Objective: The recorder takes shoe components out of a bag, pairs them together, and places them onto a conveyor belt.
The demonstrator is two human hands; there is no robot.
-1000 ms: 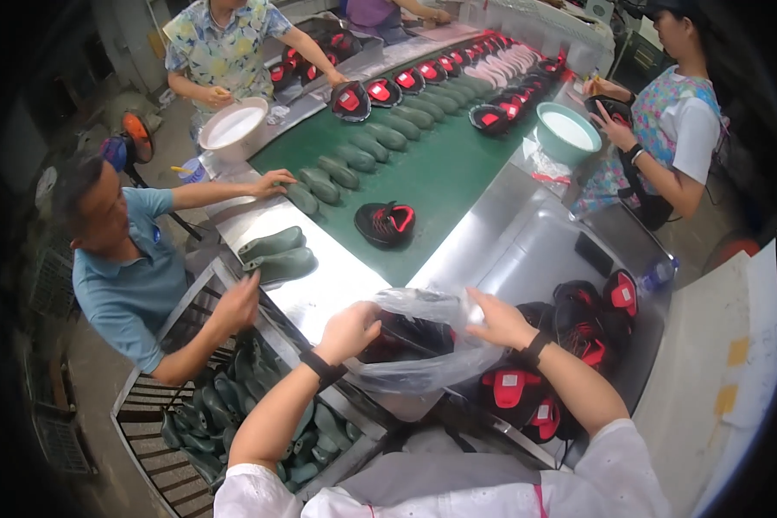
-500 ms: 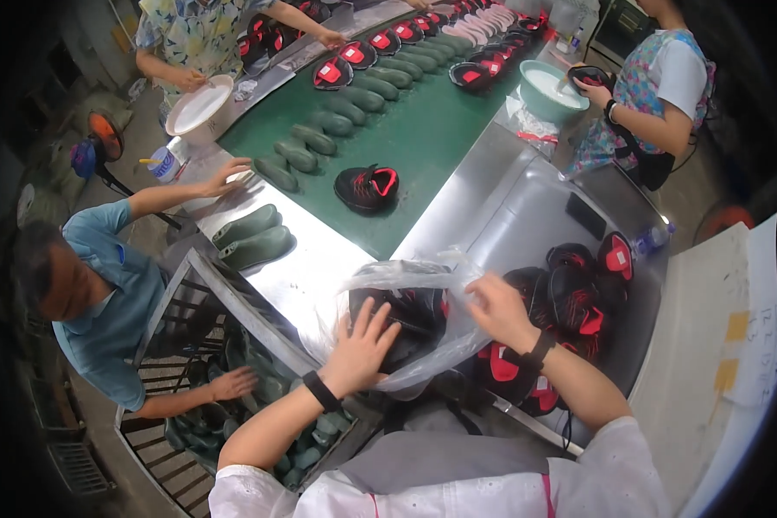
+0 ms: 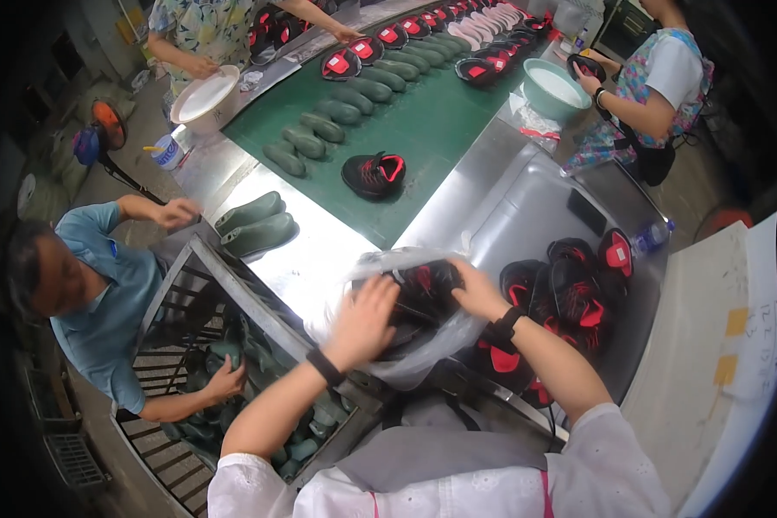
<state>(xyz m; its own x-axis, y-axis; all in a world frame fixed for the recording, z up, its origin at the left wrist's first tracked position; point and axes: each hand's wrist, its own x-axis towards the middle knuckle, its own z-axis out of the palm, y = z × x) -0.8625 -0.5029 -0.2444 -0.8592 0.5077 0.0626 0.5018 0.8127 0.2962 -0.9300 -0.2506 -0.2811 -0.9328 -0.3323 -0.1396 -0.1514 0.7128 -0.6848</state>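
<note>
Pressing down on a clear plastic bag [image 3: 410, 345] at the near edge of the steel worktop [image 3: 319, 250], I have both hands on it. My left hand [image 3: 364, 318] lies flat with fingers spread over the bag's left side, its grip released rather than clenched, palm resting on the film. My right hand [image 3: 475, 289] sits on the bag's right side, fingers curled over the black and red shoe [image 3: 423, 285] that lies inside the bag; I cannot tell whether that grip is clamped tight or only cupped over it. The shoe is between my two hands, directly under my right fingertips and just beside my left ones. Each wrist carries a dark band.

To my right, a steel bin [image 3: 535, 216] holds a heap of black and red shoes [image 3: 570, 293], just beside my right forearm. Further out, a single black and red shoe [image 3: 373, 173] rests on the green conveyor belt [image 3: 440, 121], well apart from my hands, with a row of dark green shoe lasts [image 3: 337, 112] running along the belt. Two more green lasts [image 3: 257, 224] lie on the steel surface to the left.

A person in a blue shirt [image 3: 104, 319] stands at my left, one hand down in a wire rack [image 3: 190, 345] full of green lasts. Across the belt, one person holds a white basin [image 3: 203, 95], and another stands near a pale green basin [image 3: 554, 86].
</note>
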